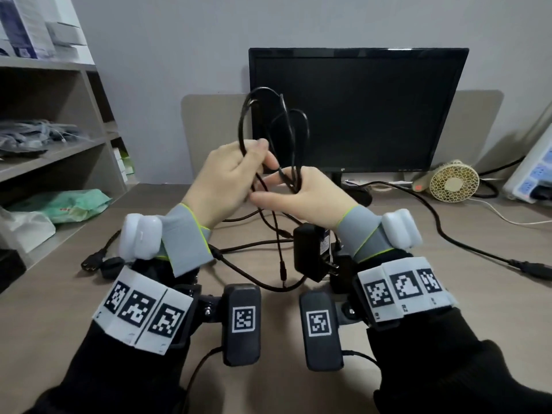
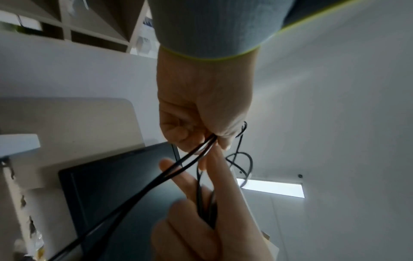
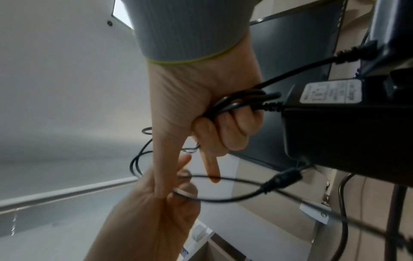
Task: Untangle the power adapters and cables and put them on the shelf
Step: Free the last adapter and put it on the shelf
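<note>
Left hand [image 1: 227,174] pinches cable loops [image 1: 274,121] rising above both grips; right hand [image 1: 310,198] clamps strands, power adapter [image 1: 310,252] dangling below it — feed slack gently, don't yank knots tight.

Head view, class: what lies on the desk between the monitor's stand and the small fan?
A black cable crosses the desk between the monitor stand and the fan; some pale flat items lie there too, too blurred to name.
</note>
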### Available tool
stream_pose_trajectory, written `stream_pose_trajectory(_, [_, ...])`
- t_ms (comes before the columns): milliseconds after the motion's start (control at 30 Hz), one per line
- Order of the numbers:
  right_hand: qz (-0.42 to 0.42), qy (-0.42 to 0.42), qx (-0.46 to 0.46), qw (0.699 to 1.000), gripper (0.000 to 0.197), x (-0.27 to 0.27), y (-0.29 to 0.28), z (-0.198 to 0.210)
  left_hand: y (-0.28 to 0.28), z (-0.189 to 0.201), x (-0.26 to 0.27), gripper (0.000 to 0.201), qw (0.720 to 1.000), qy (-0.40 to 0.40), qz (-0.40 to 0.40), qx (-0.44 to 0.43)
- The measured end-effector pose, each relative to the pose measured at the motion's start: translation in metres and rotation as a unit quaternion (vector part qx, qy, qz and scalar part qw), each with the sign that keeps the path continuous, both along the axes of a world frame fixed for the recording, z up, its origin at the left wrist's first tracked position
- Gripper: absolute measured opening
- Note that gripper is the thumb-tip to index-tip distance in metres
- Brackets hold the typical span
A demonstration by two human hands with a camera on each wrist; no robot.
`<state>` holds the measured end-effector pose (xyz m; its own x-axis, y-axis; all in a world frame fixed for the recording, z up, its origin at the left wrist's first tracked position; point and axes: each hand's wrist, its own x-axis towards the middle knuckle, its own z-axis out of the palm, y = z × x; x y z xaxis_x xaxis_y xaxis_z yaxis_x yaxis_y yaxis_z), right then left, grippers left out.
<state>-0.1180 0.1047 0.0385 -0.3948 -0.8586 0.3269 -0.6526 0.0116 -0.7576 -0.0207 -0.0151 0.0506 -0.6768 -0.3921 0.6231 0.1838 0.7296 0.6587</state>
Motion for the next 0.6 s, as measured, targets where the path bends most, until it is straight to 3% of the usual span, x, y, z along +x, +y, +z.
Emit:
stream_pose_trajectory(100, [-0.011,0.026,0.010,1.000,0.027,0.007,-0.002,0.001,0.011,0.000,-0.001,0.035,0.999,-0.005,-0.020,-0.031])
stream_pose_trajectory(200, [-0.037,0.024,0.005,0.999,0.039,0.002,0.001,0.004,0.012,-0.001,0.000,0.019,0.998,0.016,-0.064,0.006])
stream_pose_trajectory(300, [-0.046,-0.021,-0.043,0.998,0.047,-0.004,0.003,0.007,0.011,-0.008,-0.002,0.037,1.000,0.018,-0.012,-0.018])
stream_pose_trajectory(400, [-0.076,-0.072,-0.096,0.990,0.043,-0.008,0.008,0.013,0.017,-0.014,-0.003,0.058,0.998,-0.024,0.019,-0.049])
stream_pose_trajectory(533, [-0.061,-0.098,-0.147,0.982,0.045,-0.010,0.017,0.019,0.020,-0.023,-0.011,0.046,0.992,-0.118,-0.020,-0.050])
stream_pose_trajectory(600, [-0.044,-0.114,-0.158,0.980,0.045,-0.006,0.019,0.021,0.023,-0.029,-0.015,0.052,0.985,-0.158,-0.063,-0.039])
